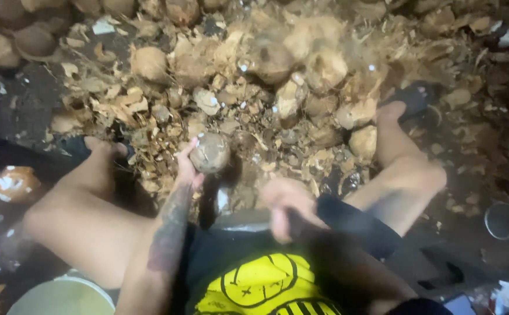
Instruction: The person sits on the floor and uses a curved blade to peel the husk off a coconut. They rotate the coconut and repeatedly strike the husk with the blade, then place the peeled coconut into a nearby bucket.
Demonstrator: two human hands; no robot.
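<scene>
Fingers of left hand grasp a round coconut, held above the husk pile between the knees. Right hand blurred, clenched around a dark blade handle.

Between our knees we see a narrow gap, with the coconut at its head. Beyond, the husk heap blocks the way, and whole coconuts crowd the far left.
</scene>
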